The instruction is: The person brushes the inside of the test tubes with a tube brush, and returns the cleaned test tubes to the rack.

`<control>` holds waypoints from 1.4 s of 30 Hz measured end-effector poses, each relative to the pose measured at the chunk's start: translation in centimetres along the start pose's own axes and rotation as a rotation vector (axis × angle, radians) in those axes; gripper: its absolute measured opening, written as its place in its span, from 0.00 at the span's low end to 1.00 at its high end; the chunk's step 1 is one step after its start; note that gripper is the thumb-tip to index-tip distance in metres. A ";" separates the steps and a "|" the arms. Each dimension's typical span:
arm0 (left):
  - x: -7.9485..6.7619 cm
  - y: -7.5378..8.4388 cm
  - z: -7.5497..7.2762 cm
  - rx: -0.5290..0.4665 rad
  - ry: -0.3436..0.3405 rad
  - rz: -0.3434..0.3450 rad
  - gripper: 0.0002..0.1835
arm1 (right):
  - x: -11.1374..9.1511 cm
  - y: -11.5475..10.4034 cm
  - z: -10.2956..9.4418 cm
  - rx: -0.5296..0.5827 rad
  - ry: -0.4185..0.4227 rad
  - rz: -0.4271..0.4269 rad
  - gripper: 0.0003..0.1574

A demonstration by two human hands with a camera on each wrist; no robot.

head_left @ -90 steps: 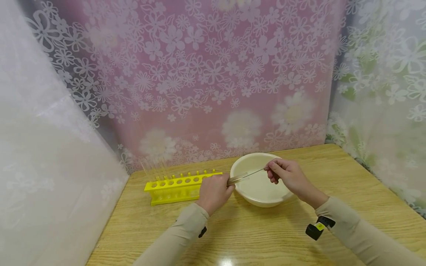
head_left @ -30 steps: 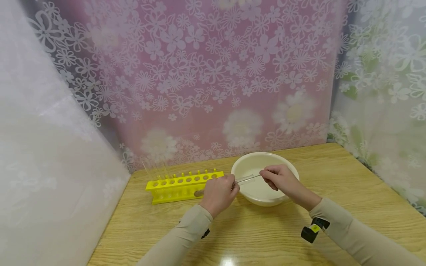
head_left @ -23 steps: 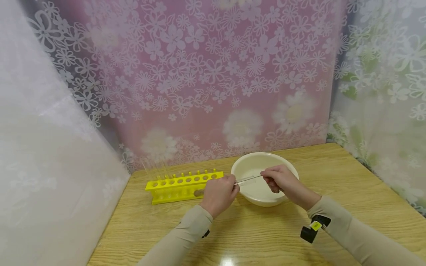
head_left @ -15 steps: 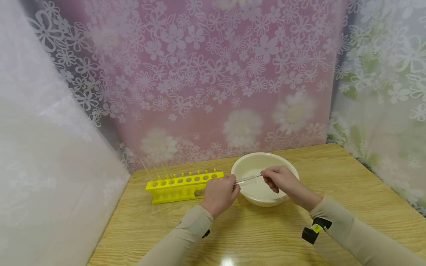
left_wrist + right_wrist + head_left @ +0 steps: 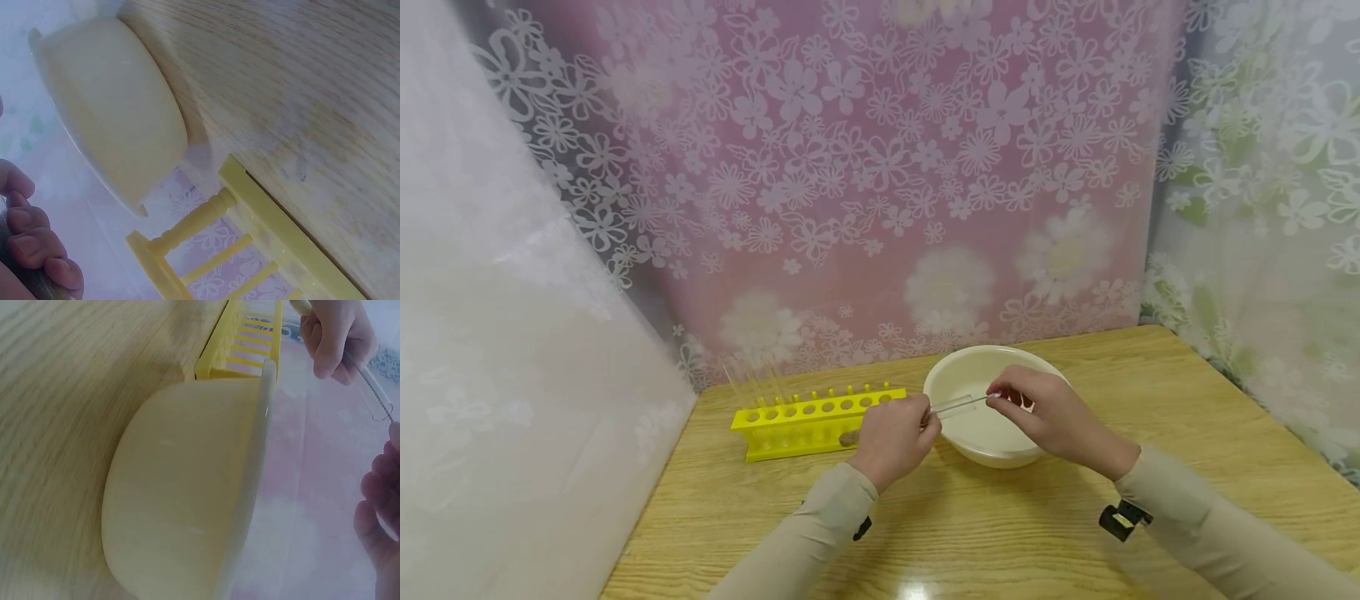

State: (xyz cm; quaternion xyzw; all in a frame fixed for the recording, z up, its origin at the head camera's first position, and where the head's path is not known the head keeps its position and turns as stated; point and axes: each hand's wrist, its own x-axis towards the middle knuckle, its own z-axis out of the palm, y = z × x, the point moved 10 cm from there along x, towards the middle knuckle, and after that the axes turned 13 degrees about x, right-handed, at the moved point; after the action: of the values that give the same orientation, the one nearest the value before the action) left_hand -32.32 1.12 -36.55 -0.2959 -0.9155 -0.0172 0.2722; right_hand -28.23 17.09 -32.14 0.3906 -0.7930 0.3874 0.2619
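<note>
In the head view my left hand [image 5: 891, 440] grips a clear glass test tube [image 5: 957, 406], its mouth pointing right over the cream basin [image 5: 992, 457]. A test tube brush sits inside the tube. Brownish bristles [image 5: 849, 437] show past the left side of that hand, and dark bristles [image 5: 39, 284] appear under its fingers in the left wrist view. My right hand [image 5: 1060, 417] pinches the end of the brush's thin twisted wire [image 5: 369, 378], just beyond the tube mouth. Both hands are above the table, the right one over the basin.
Behind and left of my left hand stands a yellow test tube rack [image 5: 808, 454]. Several clear test tubes [image 5: 756, 385] lean in its left end. The wooden table [image 5: 970, 533] is bordered by floral curtains [image 5: 880, 167] at the back and sides.
My right hand has moved left toward the tube, so the brush sits deeper and its bristles show left of my left hand. Most recently the right hand's fingers have shifted on the wire.
</note>
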 end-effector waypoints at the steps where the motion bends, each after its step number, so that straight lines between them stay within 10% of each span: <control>1: 0.0 0.0 0.0 -0.005 0.000 0.003 0.17 | 0.0 -0.3 -0.1 -0.018 -0.007 -0.038 0.14; 7: -0.1 0.2 0.2 -0.028 0.010 0.021 0.17 | -0.2 -2.1 -0.3 -0.105 -0.035 -0.243 0.18; 14: 0.0 0.1 0.1 -0.031 0.000 0.019 0.17 | 0.1 -1.8 -0.3 -0.062 -0.057 -0.200 0.19; 42: 0.1 1.9 -0.7 0.063 0.062 0.065 0.13 | -3.4 4.9 1.9 0.643 -0.118 0.809 0.26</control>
State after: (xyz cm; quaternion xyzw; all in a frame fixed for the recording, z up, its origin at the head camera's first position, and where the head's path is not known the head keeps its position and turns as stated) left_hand -30.95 2.59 -36.14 -0.3161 -0.8966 0.0115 0.3100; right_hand -30.56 18.88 -37.60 0.1348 -0.7349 0.6589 -0.0868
